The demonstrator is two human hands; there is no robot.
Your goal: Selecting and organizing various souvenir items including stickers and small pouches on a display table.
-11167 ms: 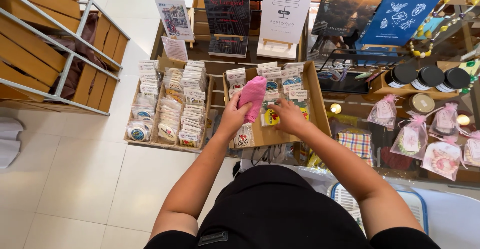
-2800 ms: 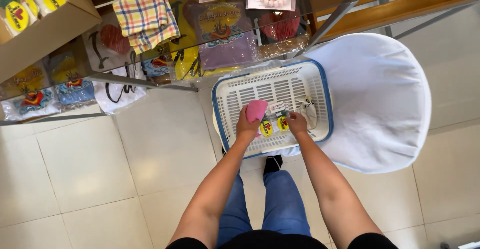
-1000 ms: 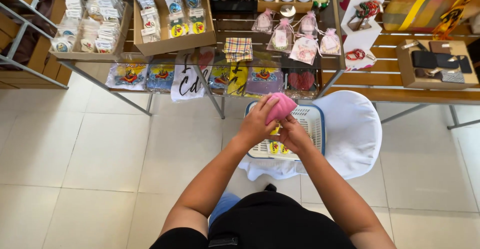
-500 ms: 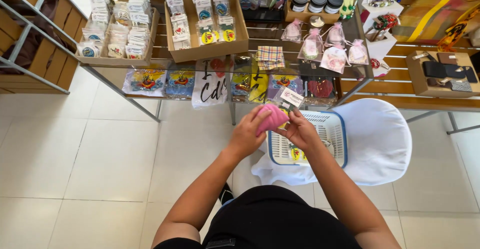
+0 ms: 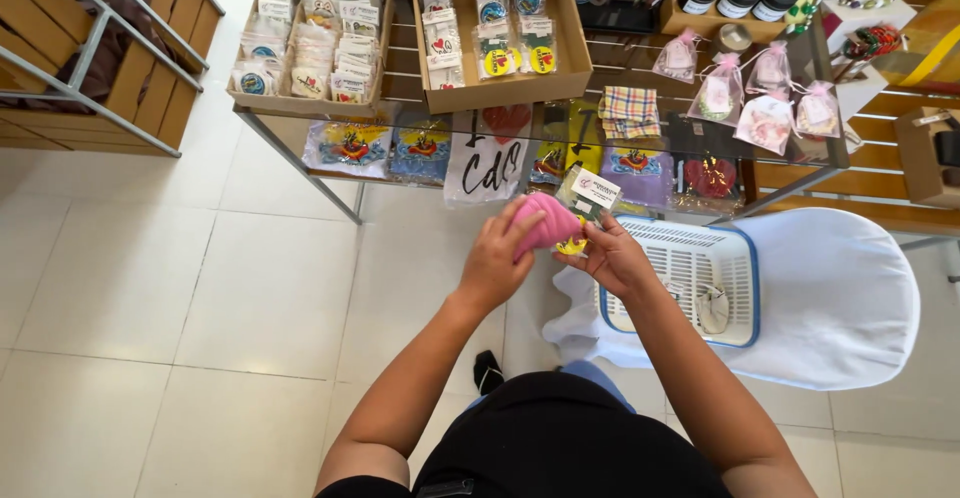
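A: Item one, left hand [image 5: 497, 258]?
B: Curled around a pink cloth [image 5: 545, 226], held at chest height over the floor, likely for wiping.
A: Item two, right hand [image 5: 612, 255]?
B: Fingers pinch a small clear packet [image 5: 588, 194] with a white header card against that cloth, beside the white basket [image 5: 745, 288].

Black top, blue trousers, dark shoe [image 5: 488, 369]

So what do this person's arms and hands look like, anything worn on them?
Both arms are bare all the way down, with no sleeves showing on the forearms. The left hand and right hand have no gloves, and no rings or watch that I can make out. A black top covers the torso.
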